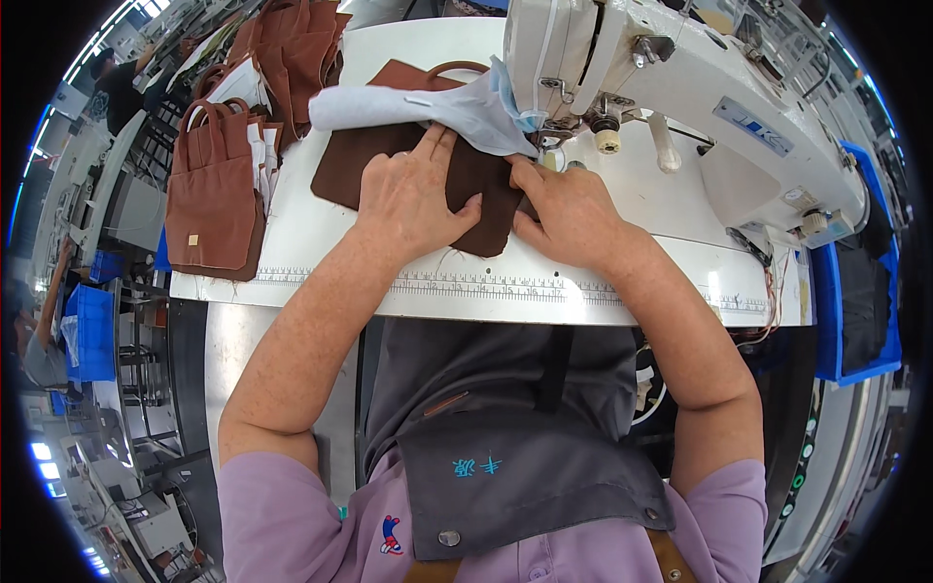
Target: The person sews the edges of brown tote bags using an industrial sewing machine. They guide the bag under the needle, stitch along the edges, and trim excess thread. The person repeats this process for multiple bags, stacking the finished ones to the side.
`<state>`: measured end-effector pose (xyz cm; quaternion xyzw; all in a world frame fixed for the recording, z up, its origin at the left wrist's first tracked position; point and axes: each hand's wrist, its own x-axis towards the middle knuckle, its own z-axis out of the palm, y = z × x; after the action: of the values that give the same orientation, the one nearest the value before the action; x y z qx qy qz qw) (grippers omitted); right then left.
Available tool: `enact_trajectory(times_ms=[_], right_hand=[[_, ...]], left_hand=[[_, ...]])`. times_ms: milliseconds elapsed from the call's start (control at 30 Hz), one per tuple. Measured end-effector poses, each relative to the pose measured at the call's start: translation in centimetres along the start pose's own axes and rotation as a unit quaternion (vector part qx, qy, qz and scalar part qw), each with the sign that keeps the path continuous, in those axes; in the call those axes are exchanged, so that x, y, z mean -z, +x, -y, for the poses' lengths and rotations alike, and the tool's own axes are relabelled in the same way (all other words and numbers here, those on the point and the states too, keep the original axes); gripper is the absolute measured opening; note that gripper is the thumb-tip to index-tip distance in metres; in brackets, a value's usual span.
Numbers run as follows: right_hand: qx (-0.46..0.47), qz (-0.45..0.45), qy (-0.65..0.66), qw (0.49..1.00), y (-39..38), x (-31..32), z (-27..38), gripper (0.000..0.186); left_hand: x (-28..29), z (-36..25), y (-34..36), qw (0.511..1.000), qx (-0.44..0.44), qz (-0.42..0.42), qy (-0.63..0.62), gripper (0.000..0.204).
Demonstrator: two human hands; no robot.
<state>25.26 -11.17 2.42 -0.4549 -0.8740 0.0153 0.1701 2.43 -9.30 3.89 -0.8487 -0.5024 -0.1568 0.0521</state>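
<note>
A dark brown leather bag piece lies on the sewing table, with a reddish-brown part and a curved handle at its far side. Across it runs a folded pale blue-white lining cloth, which reaches to the needle area of the white sewing machine. My left hand rests on the brown piece, two fingers stretched out to the lining's edge and the thumb apart. Beside the needle, my right hand has its fingers curled at the piece's right edge, index finger close to the presser foot. The fingertips are partly hidden.
Finished-looking brown handbags are stacked at the table's left and far left. A ruler strip runs along the front edge. Blue bins stand at right and left. Other people work at the far left.
</note>
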Motion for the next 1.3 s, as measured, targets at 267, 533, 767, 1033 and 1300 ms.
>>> enact_trajectory(times_ms=[267, 533, 767, 1033, 1300], right_hand=[[0.000, -0.040, -0.011, 0.999, 0.6, -0.7, 0.2, 0.064], [-0.012, -0.028, 0.001, 1.000, 0.7, -0.8, 0.4, 0.067], [-0.020, -0.037, -0.041, 0.998, 1.1, -1.4, 0.5, 0.068], [-0.011, -0.045, -0.055, 0.997, 1.4, -1.5, 0.8, 0.069], [0.004, -0.051, 0.011, 0.999, 0.7, -1.1, 0.1, 0.058]], left_hand=[[-2.7, 1.7, 0.6, 0.999, -0.034, -0.034, -0.024, 0.076], [-2.4, 2.9, 1.6, 0.997, -0.026, 0.019, -0.065, 0.077], [-3.5, 3.6, 1.6, 0.986, -0.047, -0.008, -0.158, 0.072], [-5.2, 4.5, 2.1, 0.995, -0.040, -0.054, -0.070, 0.064], [-1.0, 1.8, 0.6, 0.999, -0.029, -0.020, -0.020, 0.058]])
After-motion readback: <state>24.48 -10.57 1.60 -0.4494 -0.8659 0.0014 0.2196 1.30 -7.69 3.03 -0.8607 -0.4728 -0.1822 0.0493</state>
